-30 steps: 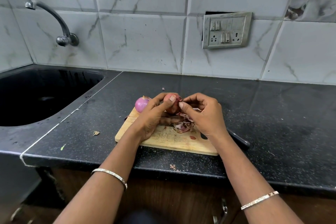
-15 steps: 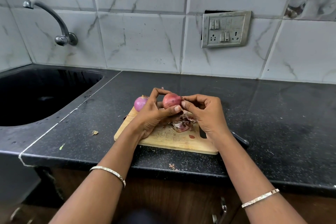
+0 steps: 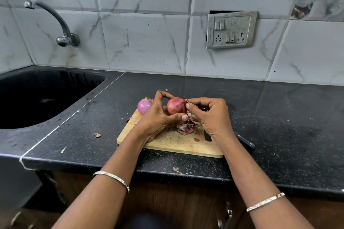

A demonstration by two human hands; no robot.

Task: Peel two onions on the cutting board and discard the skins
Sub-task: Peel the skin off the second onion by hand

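Note:
My left hand (image 3: 158, 119) grips a reddish, still skinned onion (image 3: 176, 106) between thumb and fingers, just above the wooden cutting board (image 3: 173, 143). My right hand (image 3: 210, 115) pinches the dry skin at the onion's right tip. A second onion (image 3: 144, 105), smooth and pale purple, sits at the board's far left corner, partly hidden by my left hand. A heap of peeled onion skins (image 3: 188, 126) lies on the board under my hands.
A black-handled knife (image 3: 243, 141) lies at the board's right side, mostly hidden under my right wrist. The black sink (image 3: 42, 98) opens to the left, with a tap (image 3: 61, 26) above. Skin scraps (image 3: 97, 135) dot the dark counter (image 3: 279, 117).
The onion has been turned in my left hand, so more of its round side shows. My right fingers shifted to its right tip.

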